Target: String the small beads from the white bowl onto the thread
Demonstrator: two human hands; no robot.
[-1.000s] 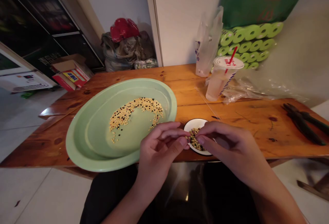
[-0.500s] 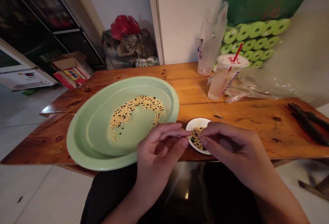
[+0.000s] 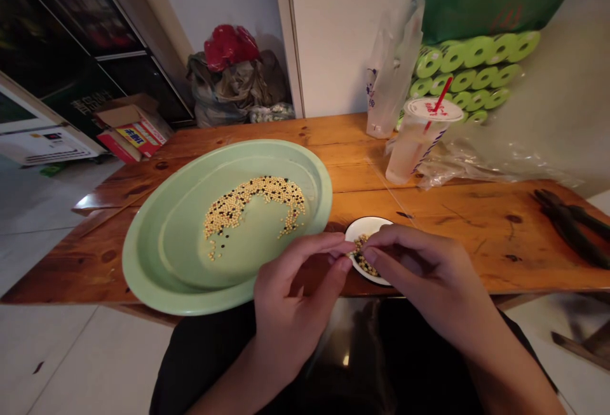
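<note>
My left hand (image 3: 300, 300) is at the left rim of a small white dish (image 3: 366, 226), thumb and fingertips pinched together; whatever lies between them is too small to name. Over the dish's right side, my right hand (image 3: 424, 275) also has thumb and forefinger closed, and its tips hide part of the dish. Yellow and black beads (image 3: 366, 265) lie in the dish. To the left sits a large green basin (image 3: 229, 285), with a curved band of yellow and black beads (image 3: 233, 205) on its bottom.
A drink cup (image 3: 412, 148) with a red straw stands behind the dish, beside a plastic bag (image 3: 388, 78) and clear wrapping (image 3: 471, 164). Black-handled pliers (image 3: 569, 224) lie at the right end of the wooden table (image 3: 457, 237). An opened box (image 3: 138, 132) is beyond the basin.
My right hand's fingertips have shifted slightly left, closer to my left hand's. The fingers of my left hand have moved a little, with a wider gap behind the pinch.
</note>
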